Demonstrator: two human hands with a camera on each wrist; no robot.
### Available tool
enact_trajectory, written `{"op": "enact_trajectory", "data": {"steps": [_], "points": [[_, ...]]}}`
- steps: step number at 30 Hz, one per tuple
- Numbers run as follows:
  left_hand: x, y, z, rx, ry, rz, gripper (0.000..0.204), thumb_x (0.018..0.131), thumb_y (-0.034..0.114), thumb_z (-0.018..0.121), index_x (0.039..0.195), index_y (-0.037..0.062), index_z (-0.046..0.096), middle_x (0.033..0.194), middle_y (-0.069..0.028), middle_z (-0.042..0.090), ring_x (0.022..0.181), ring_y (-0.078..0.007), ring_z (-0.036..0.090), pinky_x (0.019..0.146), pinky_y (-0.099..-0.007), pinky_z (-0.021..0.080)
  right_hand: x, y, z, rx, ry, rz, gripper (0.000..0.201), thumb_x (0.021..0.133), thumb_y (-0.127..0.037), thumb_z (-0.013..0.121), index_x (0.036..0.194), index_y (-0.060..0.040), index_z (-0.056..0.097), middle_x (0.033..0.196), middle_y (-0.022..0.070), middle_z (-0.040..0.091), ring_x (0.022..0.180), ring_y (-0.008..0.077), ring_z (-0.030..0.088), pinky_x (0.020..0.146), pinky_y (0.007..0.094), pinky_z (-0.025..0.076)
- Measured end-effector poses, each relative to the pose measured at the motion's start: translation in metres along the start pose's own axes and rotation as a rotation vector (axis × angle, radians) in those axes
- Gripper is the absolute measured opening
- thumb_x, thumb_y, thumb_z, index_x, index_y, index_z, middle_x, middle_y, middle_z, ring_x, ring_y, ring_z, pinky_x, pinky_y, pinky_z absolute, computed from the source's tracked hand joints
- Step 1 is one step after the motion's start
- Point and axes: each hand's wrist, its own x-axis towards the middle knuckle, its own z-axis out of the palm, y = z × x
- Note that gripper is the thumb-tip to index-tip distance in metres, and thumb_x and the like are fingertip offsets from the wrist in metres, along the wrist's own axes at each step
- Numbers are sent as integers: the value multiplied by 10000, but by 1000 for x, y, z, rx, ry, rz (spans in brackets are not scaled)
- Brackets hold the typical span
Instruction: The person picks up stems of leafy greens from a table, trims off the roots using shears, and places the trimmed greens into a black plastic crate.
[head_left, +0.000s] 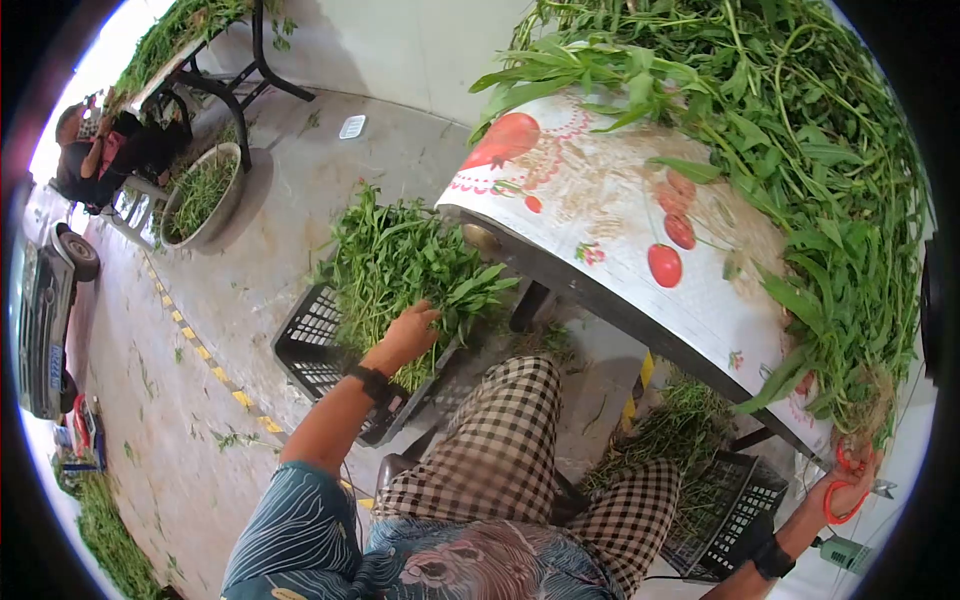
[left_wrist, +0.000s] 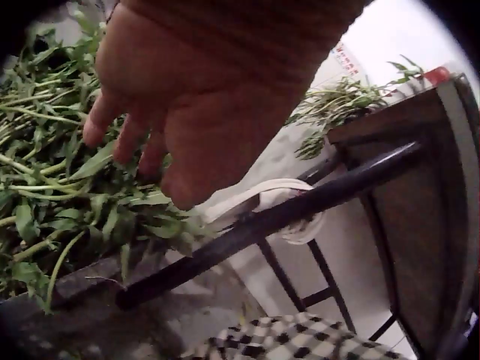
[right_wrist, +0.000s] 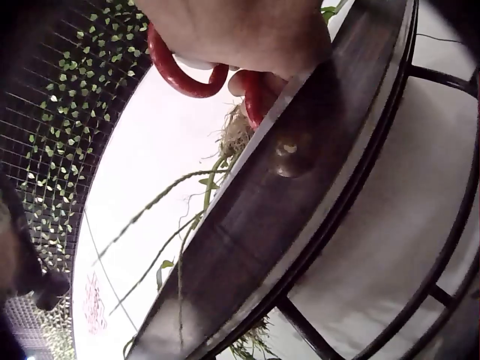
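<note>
We see the left hand [head_left: 408, 333] resting w/ loose, straight fingers on the bunch of greens [head_left: 400, 265], which lies in a black crate [head_left: 318, 345] on the floor, left of the worktop [head_left: 610, 215]. The greens are long thin stems w/ narrow pointed leaves, fresh green, piled thick. The right hand [head_left: 848, 480] grips red-handled scissors [head_left: 850, 478] at the worktop's near edge, fingers through the loops. A bigger heap of the same leaves [head_left: 800, 130] covers the worktop's far side.

Red-handled scissors [right_wrist: 187, 75] in the right hand [right_wrist: 232, 30] — just above the table's dark edge [right_wrist: 247, 232].
</note>
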Motion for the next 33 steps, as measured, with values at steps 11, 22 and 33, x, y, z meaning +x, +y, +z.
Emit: {"op": "enact_trajectory", "data": {"steps": [11,22,33], "points": [[-62,170,-119,-241,132,512,179,810,82,543,965,21,610,898,-152,631,804,-322,607,710,-366,492,-35,-8,69,-91,166,8,257,853,-147,521,1082,-36,484,723,36,546,574,128,479,579,291,450],[-86,355,-183,-362,250,1005,159,734,10,558,876,36,626,770,-79,638,674,-231,619,621,-308,487,-41,-3,73,126,-10,18,243,859,-141,517,1081,-43,503,702,35,521,557,89,468,503,218,435],[-33,443,-138,-534,113,1049,149,817,30,538,945,18,614,829,-86,654,755,-194,625,684,-293,493,-16,-56,65,-367,-62,-131,319,786,-173,626,1043,-34,498,706,61,569,528,142,528,499,285,441]]}}
